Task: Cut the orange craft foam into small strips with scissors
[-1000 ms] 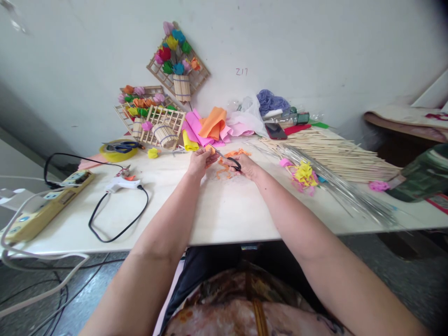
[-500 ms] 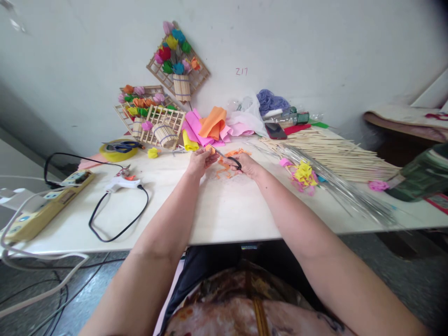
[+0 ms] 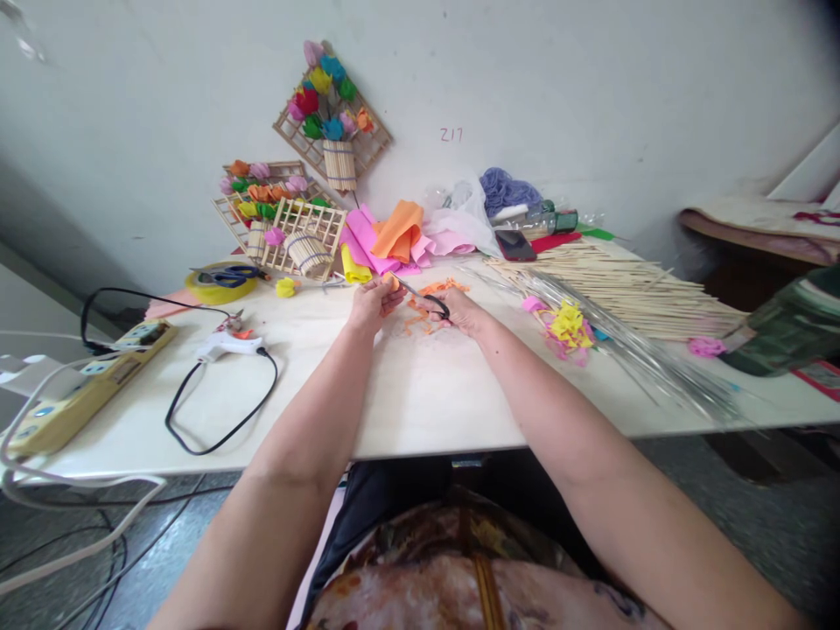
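Two bare hands meet at the middle of the white tabletop (image 3: 420,394) as I watch from my end; my left hand (image 3: 371,304) is pinched around a small orange piece of foam (image 3: 392,282), held up just off the surface; my right hand (image 3: 463,311) is clenched through the black handles of a pair of scissors (image 3: 423,297), whose thin blades point up-left and reach the orange piece; whether the blades are parted I cannot tell. Beneath and between the hands lie curled orange foam trimmings (image 3: 430,302), touching the table; just behind them sits a heap of folded pink and orange foam sheets (image 3: 390,236); to the right, near my forearm, lies a cluster of yellow and pink foam flowers (image 3: 568,325) beside a spread of pale wooden sticks (image 3: 630,284); well to the left rest a white glue gun with a black cord (image 3: 227,346) and a yellow roll of tape (image 3: 213,284).
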{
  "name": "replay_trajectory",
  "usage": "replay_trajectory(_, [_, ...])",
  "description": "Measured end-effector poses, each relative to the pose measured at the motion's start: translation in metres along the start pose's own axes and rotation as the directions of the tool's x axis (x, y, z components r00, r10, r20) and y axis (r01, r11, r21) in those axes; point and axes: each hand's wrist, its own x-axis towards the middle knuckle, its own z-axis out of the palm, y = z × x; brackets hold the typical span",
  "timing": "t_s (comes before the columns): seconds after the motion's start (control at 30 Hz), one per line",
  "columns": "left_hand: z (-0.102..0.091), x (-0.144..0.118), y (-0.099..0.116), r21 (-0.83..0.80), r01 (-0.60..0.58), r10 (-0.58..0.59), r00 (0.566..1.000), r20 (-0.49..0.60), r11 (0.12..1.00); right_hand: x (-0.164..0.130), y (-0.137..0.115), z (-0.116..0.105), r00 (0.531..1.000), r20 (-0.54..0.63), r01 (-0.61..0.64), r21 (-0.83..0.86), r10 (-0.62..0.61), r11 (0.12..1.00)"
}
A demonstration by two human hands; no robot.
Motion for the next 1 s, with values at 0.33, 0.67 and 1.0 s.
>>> replay_trajectory(0.33, [0.0019,-0.0003,0.0009,-0.027,-0.016,0.015,1.000,-0.021,1.000,0.0026,0.0060,0.0008,1.000,0.011,-0.006,0.051,0.005,0.999])
replay_trajectory(0.67, [0.0017,-0.0024,0.0017,0.027,0.021,-0.022,0.997,0.069,0.999,0.0000,0.0034,0.0019,1.000,0.013,0.001,0.031,-0.001,1.000])
replay_trajectory(1.0, [0.0023,-0.0024,0.0024,-0.003,0.043,-0.042,0.997,0.071,0.999,0.0052,0.0075,-0.0018,0.999,0.007,0.032,0.013,-0.033,0.999])
